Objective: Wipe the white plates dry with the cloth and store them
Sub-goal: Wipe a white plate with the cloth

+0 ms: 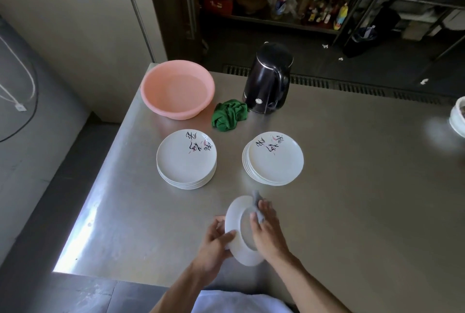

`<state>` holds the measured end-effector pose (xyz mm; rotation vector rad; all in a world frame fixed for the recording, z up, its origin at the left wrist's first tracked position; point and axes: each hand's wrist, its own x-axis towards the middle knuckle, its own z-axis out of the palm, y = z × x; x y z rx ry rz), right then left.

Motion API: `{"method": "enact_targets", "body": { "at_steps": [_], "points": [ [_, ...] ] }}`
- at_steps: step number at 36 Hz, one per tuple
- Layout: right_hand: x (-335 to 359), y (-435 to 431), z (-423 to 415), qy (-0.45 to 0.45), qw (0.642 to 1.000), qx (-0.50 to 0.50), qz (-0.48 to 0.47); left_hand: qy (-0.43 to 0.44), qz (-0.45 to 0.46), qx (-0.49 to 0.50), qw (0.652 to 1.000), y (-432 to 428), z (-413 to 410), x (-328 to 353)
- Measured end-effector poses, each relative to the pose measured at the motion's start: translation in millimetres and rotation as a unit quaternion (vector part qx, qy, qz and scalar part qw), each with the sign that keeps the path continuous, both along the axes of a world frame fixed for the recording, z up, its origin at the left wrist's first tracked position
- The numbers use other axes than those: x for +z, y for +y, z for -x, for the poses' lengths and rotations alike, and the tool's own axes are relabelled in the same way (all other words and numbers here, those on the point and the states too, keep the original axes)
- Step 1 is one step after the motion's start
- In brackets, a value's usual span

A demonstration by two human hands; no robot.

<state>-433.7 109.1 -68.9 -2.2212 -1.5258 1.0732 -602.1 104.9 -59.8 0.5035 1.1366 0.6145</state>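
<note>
My left hand [216, 243] grips the rim of a white plate [236, 222], which is tilted on edge above the near part of the steel table [352, 187]. Its underside faces right. My right hand [266, 231] presses a small grey cloth [258, 205] against that underside, fingers curled round the cloth. Two stacks of white plates with black calligraphy stand further back: the left stack [186, 159] and the right stack [273, 158].
A pink plastic basin [177, 88] sits at the table's far left corner. Beside it lie a crumpled green cloth [229, 117] and a black electric kettle [268, 78]. A white bowl [458, 116] shows at the right edge. Dark shelving stands behind the table.
</note>
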Motion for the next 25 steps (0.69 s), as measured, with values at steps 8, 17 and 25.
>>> {"method": "enact_targets", "body": {
  "at_steps": [8,17,25],
  "points": [
    [13.2,-4.3,20.8,0.066,0.969,0.207,-0.121,0.001,-0.020,-0.097,0.995,17.9,5.9,12.0],
    [0.0,2.0,2.0,-0.017,1.000,0.013,0.019,-0.010,0.005,-0.102,0.995,17.8,14.2,7.6],
    [11.8,-17.8,4.2,-0.001,0.930,0.332,-0.160,0.007,-0.014,-0.095,0.995,17.1,5.9,7.4]
  ]
}}
